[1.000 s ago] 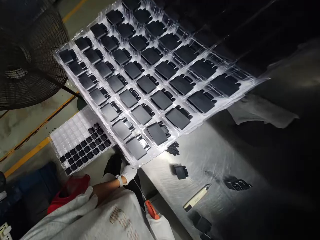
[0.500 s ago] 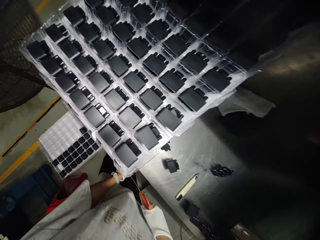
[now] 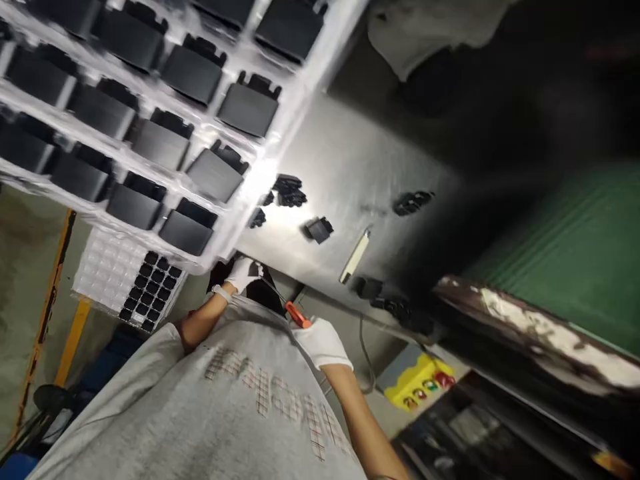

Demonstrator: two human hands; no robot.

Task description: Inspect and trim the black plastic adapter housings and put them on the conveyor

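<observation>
My left hand [image 3: 243,272], in a white glove, grips the near corner of a large clear plastic tray [image 3: 280,143] that holds rows of flat black parts [image 3: 249,110]. The tray hangs tilted over the edge of a metal table [image 3: 350,167]. In front of my grey shirt my gloved right hand [image 3: 323,341] is closed round an orange-handled tool [image 3: 299,315], whose thin blade points towards the left hand.
Loose black parts [image 3: 289,190] and a pale flat strip [image 3: 355,256] lie on the table. A smaller white tray [image 3: 107,270], partly filled with small black squares, sits lower left. A yellow button box [image 3: 417,381] is below the table edge, a green surface [image 3: 575,253] at right.
The view has swung right and down, so the big tray now fills the upper left. My left hand stays on its corner and my right hand keeps the orange tool.
</observation>
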